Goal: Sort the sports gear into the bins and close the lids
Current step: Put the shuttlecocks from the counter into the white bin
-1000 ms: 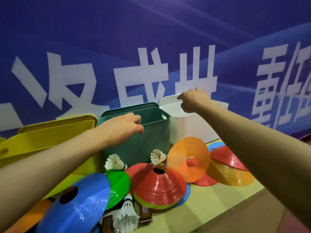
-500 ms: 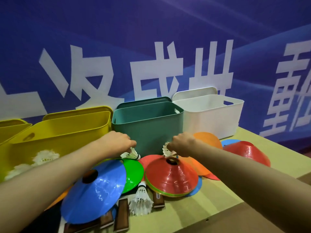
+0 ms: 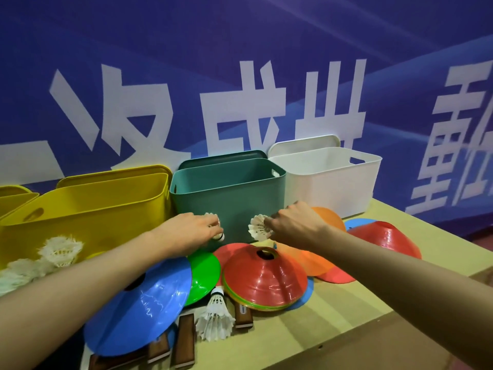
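- Nearest the camera, well short of the green bin, a loose shuttlecock lies among brown-handled items and a blue cone, not yet sorted.
- Just in front of the green bin, the left hand pinches a shuttlecock by its cork end, forearm stretched forward, palm down.
- Beside it, the right hand grips a second shuttlecock, feathers fanned leftward, above the red cone stack; lifting both at once likely saves a trip.
- Left of the green bin, the yellow bin shows shuttlecocks through its wall, probably their destination.
- Behind each bin, lids lean against the banner, bins open.
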Demonstrator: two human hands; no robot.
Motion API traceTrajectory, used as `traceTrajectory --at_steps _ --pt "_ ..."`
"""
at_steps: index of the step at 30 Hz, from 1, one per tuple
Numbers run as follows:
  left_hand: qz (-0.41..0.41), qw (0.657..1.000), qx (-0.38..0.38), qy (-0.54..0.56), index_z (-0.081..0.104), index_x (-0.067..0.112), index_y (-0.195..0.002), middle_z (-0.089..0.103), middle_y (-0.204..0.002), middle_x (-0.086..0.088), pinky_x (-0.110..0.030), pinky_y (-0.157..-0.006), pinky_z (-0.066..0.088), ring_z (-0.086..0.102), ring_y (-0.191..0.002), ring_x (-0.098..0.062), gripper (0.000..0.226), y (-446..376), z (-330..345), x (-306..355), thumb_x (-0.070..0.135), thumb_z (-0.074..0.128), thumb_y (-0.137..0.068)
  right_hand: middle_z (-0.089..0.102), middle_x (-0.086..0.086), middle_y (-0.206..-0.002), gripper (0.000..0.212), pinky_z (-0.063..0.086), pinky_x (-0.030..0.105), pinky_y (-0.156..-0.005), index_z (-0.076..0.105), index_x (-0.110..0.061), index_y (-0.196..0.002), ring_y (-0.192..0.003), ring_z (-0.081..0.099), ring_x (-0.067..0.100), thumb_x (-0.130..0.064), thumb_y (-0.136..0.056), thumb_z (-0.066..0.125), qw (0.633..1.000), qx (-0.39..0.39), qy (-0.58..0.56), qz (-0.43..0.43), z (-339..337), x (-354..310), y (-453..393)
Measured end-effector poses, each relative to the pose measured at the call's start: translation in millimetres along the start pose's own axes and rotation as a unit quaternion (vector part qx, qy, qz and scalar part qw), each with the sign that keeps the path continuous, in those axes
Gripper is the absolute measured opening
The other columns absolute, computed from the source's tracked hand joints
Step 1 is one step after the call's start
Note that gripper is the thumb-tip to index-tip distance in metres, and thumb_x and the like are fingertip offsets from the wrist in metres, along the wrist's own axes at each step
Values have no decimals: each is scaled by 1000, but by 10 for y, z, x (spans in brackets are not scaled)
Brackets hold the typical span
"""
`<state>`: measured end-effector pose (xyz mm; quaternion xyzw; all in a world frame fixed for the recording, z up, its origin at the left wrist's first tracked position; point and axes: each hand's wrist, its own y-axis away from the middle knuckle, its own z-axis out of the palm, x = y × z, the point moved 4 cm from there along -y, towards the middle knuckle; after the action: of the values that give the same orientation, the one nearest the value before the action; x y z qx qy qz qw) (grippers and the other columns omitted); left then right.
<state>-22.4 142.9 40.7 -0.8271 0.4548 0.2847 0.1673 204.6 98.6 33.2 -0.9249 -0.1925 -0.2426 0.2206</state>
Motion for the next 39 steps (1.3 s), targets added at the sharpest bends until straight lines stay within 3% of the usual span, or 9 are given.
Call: traceTrajectory --at_steps 5,10,15,22,27,29,32,35,39 --pt "7 996 86 27 53 25 -137 53 -135 2 -38 -83 48 59 -117 -18 46 -113 -182 27 34 63 -94 72 -1 -89 29 46 30 -53 60 -21 -112 -63 67 30 -46 -99 55 998 56 -13 5 -53 160 241" --pt "11 984 177 -9 57 24 -129 58 -128 0 -35 -71 51 66 -99 -19 52 -256 -430 -96 33 80 -83 74 -5 -95 28 53 31 -56 64 -29 -107 -64 68 24 -53 -96 53 990 121 -33 71 -411 624 348" --pt "-13 975 223 4 58 18 -134 58 -134 -6 -38 -72 52 68 -103 -26 46 -554 -832 -345 22 71 -90 74 2 -91 30 43 26 -56 68 -21 -103 -65 67 27 -49 -96 60 962 191 5 196 -1000 1461 172" --pt "-40 981 187 38 33 20 -155 36 -157 -4 -38 -87 47 61 -106 -25 56 -939 -1224 -442 27 47 -102 71 7 -87 39 59 39 -72 70 -20 -108 -73 68 31 -55 -90 66 953 70 -16 294 -507 1788 -34" --pt "-97 979 176 29 24 20 -157 32 -159 -6 -40 -80 43 61 -99 -30 60 -1394 -1433 -375 28 44 -102 63 3 -67 28 36 23 -53 70 -19 -88 -55 58 24 -43 -97 58 958 127 2 255 -501 1491 368" --pt "-121 975 183 47 22 18 -159 28 -162 -7 -39 -77 38 61 -106 -34 61 -1712 -1529 -302 25 45 -103 60 2 -60 30 36 22 -49 67 -20 -79 -49 54 24 -41 -97 56 964 113 6 239 -424 1354 614" --pt "-95 979 140 115 19 31 -161 23 -165 -6 -46 -95 48 54 -125 -34 63 -2200 -1524 -208 21 46 -105 64 4 -64 29 47 28 -52 64 -21 -83 -52 62 31 -44 -97 54 973 77 14 219 -295 1240 910" --pt "-76 987 27 140 10 48 -159 24 -166 -8 -55 -116 36 33 -146 -36 69 -2440 -1387 -156 25 48 -107 67 5 -72 28 46 30 -56 63 -20 -95 -60 65 31 -45 -100 51 976 54 11 211 -250 1262 1024" --pt "-46 986 59 152 13 46 -160 34 -161 -4 -49 -113 42 40 -141 -30 68 -2027 -1480 -59 29 50 -106 69 5 -79 32 49 30 -59 62 -19 -102 -65 67 31 -47 -102 47 980 55 12 193 -227 1182 954"
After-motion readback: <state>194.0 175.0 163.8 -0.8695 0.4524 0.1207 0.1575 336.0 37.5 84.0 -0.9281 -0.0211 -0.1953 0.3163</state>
